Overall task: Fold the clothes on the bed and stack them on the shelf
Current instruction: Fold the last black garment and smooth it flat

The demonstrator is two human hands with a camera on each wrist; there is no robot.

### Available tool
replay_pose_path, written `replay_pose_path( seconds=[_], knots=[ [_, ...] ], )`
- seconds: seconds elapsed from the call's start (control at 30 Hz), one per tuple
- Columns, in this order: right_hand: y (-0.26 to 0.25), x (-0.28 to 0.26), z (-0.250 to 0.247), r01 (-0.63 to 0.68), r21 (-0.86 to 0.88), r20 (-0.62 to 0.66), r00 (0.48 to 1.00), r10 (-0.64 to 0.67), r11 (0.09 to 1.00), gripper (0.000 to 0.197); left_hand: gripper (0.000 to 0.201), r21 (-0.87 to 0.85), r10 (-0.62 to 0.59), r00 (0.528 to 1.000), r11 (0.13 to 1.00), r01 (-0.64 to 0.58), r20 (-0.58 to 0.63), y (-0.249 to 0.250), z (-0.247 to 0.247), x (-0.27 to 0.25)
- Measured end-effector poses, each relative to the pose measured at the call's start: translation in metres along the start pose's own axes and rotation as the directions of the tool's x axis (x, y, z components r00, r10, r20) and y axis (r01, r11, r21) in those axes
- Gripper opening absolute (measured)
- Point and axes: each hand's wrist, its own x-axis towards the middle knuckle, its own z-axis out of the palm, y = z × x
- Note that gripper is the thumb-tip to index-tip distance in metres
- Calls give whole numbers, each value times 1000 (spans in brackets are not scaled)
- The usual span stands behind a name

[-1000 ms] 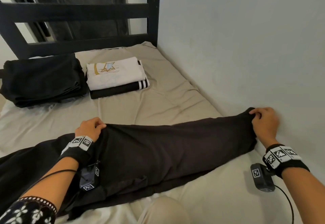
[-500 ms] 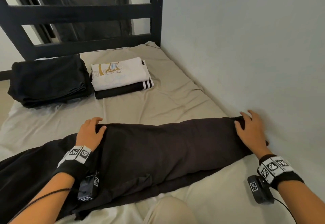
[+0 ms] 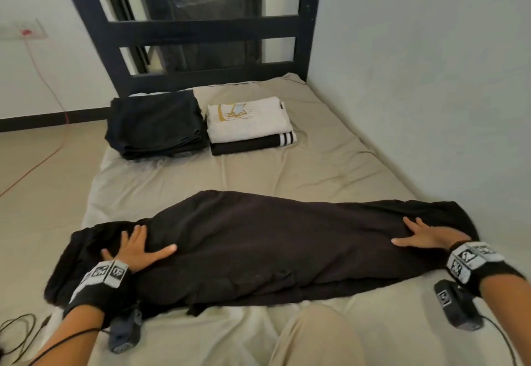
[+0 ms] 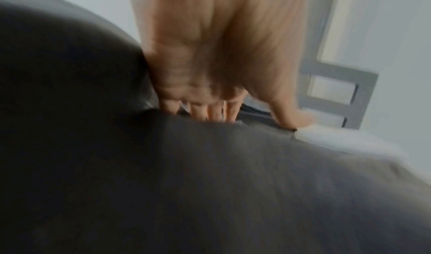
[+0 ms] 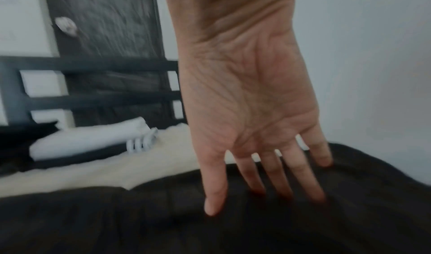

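A long black garment (image 3: pixel 258 245) lies flat across the beige mattress (image 3: pixel 301 170), stretched from left to right in front of me. My left hand (image 3: pixel 135 249) rests flat on its left part with fingers spread. My right hand (image 3: pixel 428 236) presses flat on its right end, fingers straight and spread. The left wrist view is blurred and shows my left hand (image 4: pixel 210 84) on dark cloth (image 4: pixel 210 184). In the right wrist view my right hand (image 5: pixel 261 147) has its fingertips on the black garment (image 5: pixel 163 221).
At the head of the mattress lie a folded black pile (image 3: pixel 156 127) and a white folded shirt (image 3: pixel 248 121) on a black striped garment (image 3: pixel 255 144). A black bed frame (image 3: pixel 201 29) stands behind. The wall (image 3: pixel 431 78) runs along the right. An orange cable (image 3: pixel 43 87) crosses the floor.
Both hands let go of the garment's edges and now lie flat on it with fingers spread. The head view has pulled back and shows more floor on the left.
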Motion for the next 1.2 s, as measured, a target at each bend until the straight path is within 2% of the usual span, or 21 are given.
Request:
replay_pose_path(
  seconds=[0.07, 0.1, 0.13, 0.17, 0.23, 0.27, 0.33, 0.4, 0.47, 0.53, 0.57, 0.63, 0.7, 0.8, 0.87, 0.93, 0.97, 1.1, 1.13, 1.2],
  knots=[
    [-18, -19, -30, 46, -60, 37, 998, -44, 997, 124, 92, -285, 46, 991, 955, -80, -125, -7, -18, -4],
    [-29, -23, -40, 78, -63, 5, 997, -78, 995, 139, 76, -376, 48, 967, 916, -143, -251, -15, -27, -6],
    [-45, -31, -47, 138, -27, -49, 989, -140, 990, 137, 59, -397, 21, 921, 898, -189, -390, -23, -35, -11],
    [-65, -46, -53, 219, -2, -113, 970, -217, 976, 120, 47, -386, -27, 861, 900, -200, -508, -35, -40, -14],
    [-115, -86, -56, 342, 66, -232, 919, -319, 937, 69, 43, -373, -165, 754, 921, -112, -635, -58, -48, -24],
    [-141, -102, -54, 417, 89, -290, 880, -377, 905, 55, 49, -399, -242, 746, 916, -35, -620, -72, -48, -27],
    [-195, -132, -40, 550, 142, -354, 805, -477, 823, 42, 68, -535, -387, 809, 838, 108, -443, -94, -48, -32],
    [-250, -159, -12, 673, 193, -353, 727, -589, 714, 36, 79, -662, -423, 874, 730, 171, -240, -113, -37, -27],
    [-302, -174, 28, 757, 173, -286, 651, -703, 631, 39, 77, -724, -361, 918, 675, 138, -162, -124, -25, -21],
    [-347, -180, 71, 806, 66, -185, 589, -787, 588, 46, 62, -729, -280, 948, 680, 82, -154, -125, -22, -20],
    [-367, -179, 93, 815, 29, -142, 576, -805, 578, 50, 53, -730, -246, 957, 682, 57, -156, -124, -23, -19],
    [-400, -174, 135, 805, 18, -54, 593, -804, 593, 59, 47, -742, -215, 960, 670, 10, -181, -123, -25, -15],
    [-421, -168, 172, 779, 4, 13, 627, -779, 627, 68, 45, -758, -233, 942, 651, -34, -242, -123, -29, -14],
    [-430, -153, 211, 725, -121, 15, 684, -729, 678, 86, 36, -761, -265, 895, 638, -115, -358, -124, -34, -10],
    [-429, -146, 224, 709, -182, -31, 688, -725, 681, 97, 36, -735, -204, 915, 666, -131, -348, -124, -33, -5],
    [-427, -142, 227, 706, -180, -75, 684, -725, 685, 95, 38, -704, -129, 946, 699, -127, -299, -126, -30, -1],
    [-426, -140, 228, 701, -177, -90, 688, -720, 691, 91, 38, -704, -135, 942, 698, -129, -306, -129, -29, -1],
    [-419, -140, 227, 667, -161, -137, 715, -686, 727, 85, 38, -722, -291, 869, 684, -105, -401, -147, -32, -6],
    [-419, -141, 226, 659, -161, -137, 723, -678, 735, 86, 38, -713, -290, 873, 695, -90, -392, -152, -30, -3],
    [-419, -141, 222, 645, -172, -109, 738, -665, 744, 88, 43, -694, -224, 918, 716, -72, -327, -156, -26, 1]
  ],
)
